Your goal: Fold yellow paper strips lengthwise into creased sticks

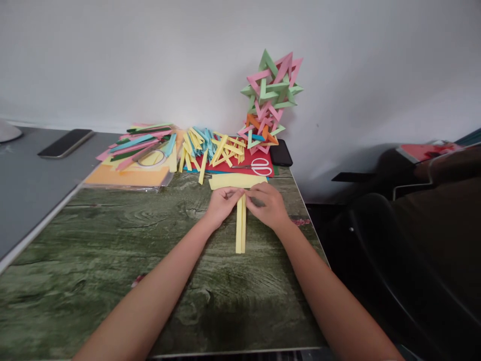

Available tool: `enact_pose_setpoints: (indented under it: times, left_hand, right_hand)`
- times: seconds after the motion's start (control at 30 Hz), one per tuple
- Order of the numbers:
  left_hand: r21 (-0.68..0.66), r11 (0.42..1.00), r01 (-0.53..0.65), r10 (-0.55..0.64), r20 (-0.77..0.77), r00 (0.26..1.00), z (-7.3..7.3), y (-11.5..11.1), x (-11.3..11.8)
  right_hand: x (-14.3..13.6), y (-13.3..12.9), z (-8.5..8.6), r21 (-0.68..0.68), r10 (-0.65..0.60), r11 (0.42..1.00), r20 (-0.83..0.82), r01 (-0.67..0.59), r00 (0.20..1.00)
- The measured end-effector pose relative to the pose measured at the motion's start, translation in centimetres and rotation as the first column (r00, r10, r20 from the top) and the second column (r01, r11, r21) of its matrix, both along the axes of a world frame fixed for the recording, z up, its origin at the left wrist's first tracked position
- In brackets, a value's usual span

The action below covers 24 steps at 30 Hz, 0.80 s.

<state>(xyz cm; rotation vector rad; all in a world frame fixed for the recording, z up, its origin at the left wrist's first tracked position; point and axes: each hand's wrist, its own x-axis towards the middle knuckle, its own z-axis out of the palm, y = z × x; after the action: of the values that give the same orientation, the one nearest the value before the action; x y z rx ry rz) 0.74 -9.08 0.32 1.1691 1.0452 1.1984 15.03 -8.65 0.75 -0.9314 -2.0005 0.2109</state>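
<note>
A narrow yellow paper strip [241, 228] with a lengthwise crease lies on the dark green wood-patterned table, pointing toward me. My left hand [223, 203] pinches its far end from the left. From the right, my right hand [268, 203] has its fingertips closed on the same end, close to the left thumb. Just beyond both hands lies a wider yellow paper piece [236, 180], partly covered by the fingers.
Behind are folded yellow strips [225, 150], white-handled scissors [261, 167] on red paper, a black phone [280, 153] and a pink-green paper star model [274, 87]. Colored strips [139, 143] lie on orange paper [128, 175] at left. Another phone [65, 143] rests on a grey surface [22, 185].
</note>
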Motion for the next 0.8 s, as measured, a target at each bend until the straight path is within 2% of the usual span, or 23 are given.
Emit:
enact_pose_setpoints:
  times: [0.07,0.13,0.23,0.3,0.37,0.5,0.8]
  left_hand:
    - [-0.008,1.0,0.003,-0.003,0.013,1.0,0.02,-0.02,0.04]
    - [-0.04,0.999,0.024,-0.022,0.052,0.998,0.06,-0.05,0.09]
    - [-0.078,0.995,0.057,-0.05,0.095,0.994,0.17,-0.14,0.17]
    - [-0.077,0.995,0.069,-0.061,0.1,0.993,0.26,-0.21,0.22]
    - [-0.075,0.994,0.075,-0.067,0.101,0.993,0.31,-0.27,0.24]
    - [-0.083,0.994,0.075,-0.067,0.097,0.993,0.29,-0.33,0.23]
    - [-0.094,0.993,0.078,-0.07,0.09,0.993,0.09,-0.3,0.16]
  right_hand:
    - [-0.16,0.03,-0.12,-0.094,-0.043,0.995,-0.15,0.029,0.988]
    - [-0.28,0.18,-0.38,-0.243,-0.122,0.969,-0.306,0.046,0.944]
    - [-0.3,0.52,-0.76,-0.475,-0.163,0.877,-0.439,-0.074,0.884]
    - [-0.23,0.72,-0.89,-0.554,-0.14,0.812,-0.488,-0.181,0.862]
    - [-0.15,0.83,-0.89,-0.575,-0.123,0.782,-0.521,-0.241,0.845]
    - [-0.08,0.82,-0.77,-0.582,-0.102,0.759,-0.548,-0.291,0.831]
    - [-0.05,0.76,-0.66,-0.583,-0.094,0.764,-0.526,-0.278,0.845]
